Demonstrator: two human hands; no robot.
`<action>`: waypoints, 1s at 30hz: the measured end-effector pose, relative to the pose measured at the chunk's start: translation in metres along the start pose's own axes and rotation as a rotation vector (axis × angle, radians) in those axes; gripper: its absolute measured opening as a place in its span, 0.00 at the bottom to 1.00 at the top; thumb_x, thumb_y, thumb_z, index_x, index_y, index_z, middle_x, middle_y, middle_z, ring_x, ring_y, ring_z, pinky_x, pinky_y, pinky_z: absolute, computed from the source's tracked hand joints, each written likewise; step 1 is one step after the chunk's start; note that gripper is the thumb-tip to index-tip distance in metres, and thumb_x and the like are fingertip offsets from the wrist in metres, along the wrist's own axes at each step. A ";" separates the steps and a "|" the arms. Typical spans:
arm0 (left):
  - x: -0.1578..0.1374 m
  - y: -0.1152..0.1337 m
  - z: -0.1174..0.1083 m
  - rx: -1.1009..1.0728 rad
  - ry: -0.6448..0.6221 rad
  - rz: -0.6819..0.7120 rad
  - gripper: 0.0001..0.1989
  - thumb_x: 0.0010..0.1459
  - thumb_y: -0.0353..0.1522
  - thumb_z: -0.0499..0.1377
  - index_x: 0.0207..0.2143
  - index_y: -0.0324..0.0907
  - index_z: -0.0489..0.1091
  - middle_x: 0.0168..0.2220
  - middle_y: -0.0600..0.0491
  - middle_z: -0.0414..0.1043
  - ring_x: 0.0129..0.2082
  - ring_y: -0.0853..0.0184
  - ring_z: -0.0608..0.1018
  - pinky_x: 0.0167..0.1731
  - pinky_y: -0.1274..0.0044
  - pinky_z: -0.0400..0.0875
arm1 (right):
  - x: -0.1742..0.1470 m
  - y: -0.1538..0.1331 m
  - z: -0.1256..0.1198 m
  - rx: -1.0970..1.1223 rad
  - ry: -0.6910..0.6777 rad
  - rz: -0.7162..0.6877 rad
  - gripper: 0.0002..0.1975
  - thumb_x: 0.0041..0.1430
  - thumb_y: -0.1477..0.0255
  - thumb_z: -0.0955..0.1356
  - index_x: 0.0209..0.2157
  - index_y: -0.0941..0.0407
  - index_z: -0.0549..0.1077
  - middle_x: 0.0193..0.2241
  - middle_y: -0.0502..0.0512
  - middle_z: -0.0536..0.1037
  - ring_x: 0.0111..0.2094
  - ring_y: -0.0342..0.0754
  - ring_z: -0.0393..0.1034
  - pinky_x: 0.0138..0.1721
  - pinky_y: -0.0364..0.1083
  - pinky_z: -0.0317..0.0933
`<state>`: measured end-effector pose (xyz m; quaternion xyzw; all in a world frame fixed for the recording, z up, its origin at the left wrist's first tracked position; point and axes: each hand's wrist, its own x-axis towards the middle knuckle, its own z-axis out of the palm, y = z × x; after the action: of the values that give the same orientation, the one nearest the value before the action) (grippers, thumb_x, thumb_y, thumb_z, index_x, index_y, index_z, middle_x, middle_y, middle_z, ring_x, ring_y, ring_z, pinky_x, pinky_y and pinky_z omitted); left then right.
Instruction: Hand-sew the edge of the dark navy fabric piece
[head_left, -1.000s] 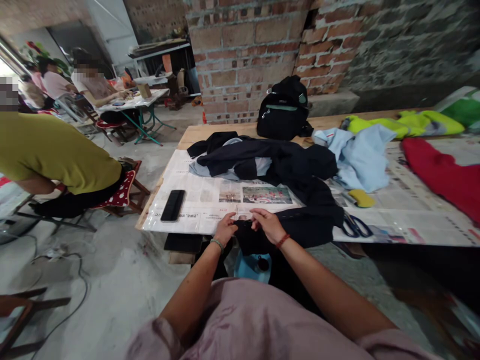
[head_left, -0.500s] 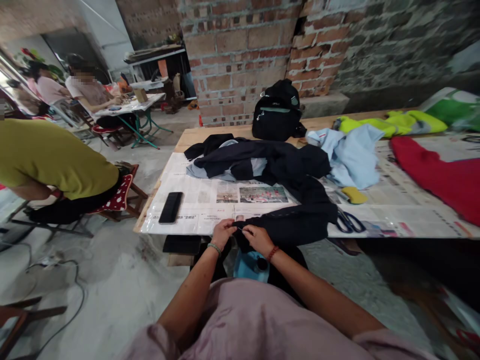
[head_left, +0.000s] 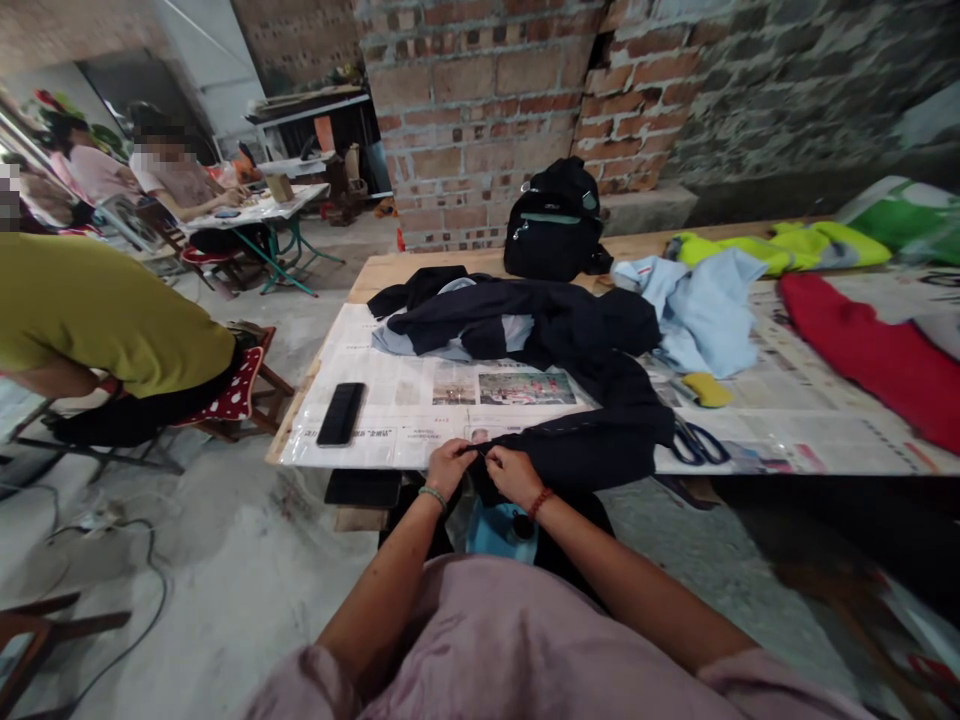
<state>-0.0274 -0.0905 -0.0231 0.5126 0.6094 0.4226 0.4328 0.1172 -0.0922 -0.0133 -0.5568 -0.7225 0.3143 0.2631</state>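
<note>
A dark navy garment (head_left: 592, 445) drapes over the table's front edge toward my lap, with a line of small white stitches along its fold. My left hand (head_left: 450, 468), with a green bracelet at the wrist, pinches the garment's left edge. Close beside it my right hand (head_left: 516, 475), wearing a reddish beaded bracelet, has thumb and forefinger pressed together at the same edge. A thin sewing needle seems to be in that pinch, though it barely shows now. Under the cloth, a blue item (head_left: 499, 530) lies between my legs.
On the newspaper-covered table (head_left: 405, 440) are a black phone (head_left: 341, 413), dark-handled scissors (head_left: 701, 445), a yellow sponge-like piece (head_left: 707, 390), light blue cloth (head_left: 709, 315), red cloth (head_left: 870, 350) and a black backpack (head_left: 555, 225). A person in a mustard shirt (head_left: 112, 315) sits at left.
My right hand has turned slightly and sits a little closer to the garment's edge. The bright sliver between my hands is less visible. My left hand stays nearly in place.
</note>
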 end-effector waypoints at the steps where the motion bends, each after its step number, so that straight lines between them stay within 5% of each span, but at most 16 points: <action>1: 0.000 0.001 0.000 0.009 -0.003 0.004 0.06 0.44 0.30 0.58 0.28 0.41 0.73 0.22 0.57 0.69 0.25 0.72 0.69 0.29 0.79 0.64 | 0.000 0.000 0.000 -0.004 -0.003 0.006 0.09 0.48 0.76 0.60 0.24 0.57 0.71 0.17 0.49 0.70 0.21 0.40 0.63 0.24 0.38 0.52; 19: 0.001 -0.007 0.003 0.052 -0.026 0.167 0.08 0.45 0.26 0.57 0.30 0.41 0.73 0.31 0.54 0.73 0.34 0.69 0.73 0.39 0.76 0.65 | 0.010 -0.009 0.006 -0.184 -0.025 0.033 0.10 0.53 0.78 0.59 0.30 0.59 0.71 0.25 0.55 0.74 0.27 0.42 0.66 0.28 0.38 0.52; 30: -0.002 -0.008 0.005 0.047 0.084 0.158 0.07 0.47 0.28 0.57 0.31 0.42 0.72 0.31 0.54 0.73 0.32 0.70 0.72 0.36 0.76 0.66 | 0.004 -0.004 0.007 0.125 0.050 0.083 0.09 0.48 0.77 0.60 0.33 0.57 0.67 0.23 0.50 0.71 0.24 0.42 0.66 0.27 0.39 0.57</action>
<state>-0.0243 -0.0930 -0.0320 0.5509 0.5942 0.4623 0.3600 0.1082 -0.0899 -0.0147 -0.5764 -0.6709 0.3556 0.3020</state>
